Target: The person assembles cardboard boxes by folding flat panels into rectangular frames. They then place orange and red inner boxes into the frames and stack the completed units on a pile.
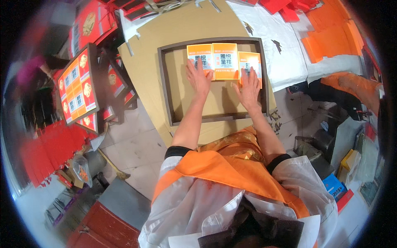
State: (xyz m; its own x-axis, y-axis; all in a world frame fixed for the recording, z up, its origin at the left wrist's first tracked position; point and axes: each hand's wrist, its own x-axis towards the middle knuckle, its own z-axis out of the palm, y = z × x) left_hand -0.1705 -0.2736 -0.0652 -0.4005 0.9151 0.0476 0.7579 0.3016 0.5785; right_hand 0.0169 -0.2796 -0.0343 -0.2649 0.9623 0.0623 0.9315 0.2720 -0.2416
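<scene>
Orange-and-white cards, three by my count, lie toward the far side inside one brown frame. Fingers spread, the left hand touches the leftmost, the right hand the rightmost.

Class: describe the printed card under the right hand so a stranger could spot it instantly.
On the brown cardboard lies a dark rectangular frame. Inside, find the rightmost orange-and-white card of three, partly covered by the right hand. Unlike its two neighbours, it sits lower in the picture.
</scene>
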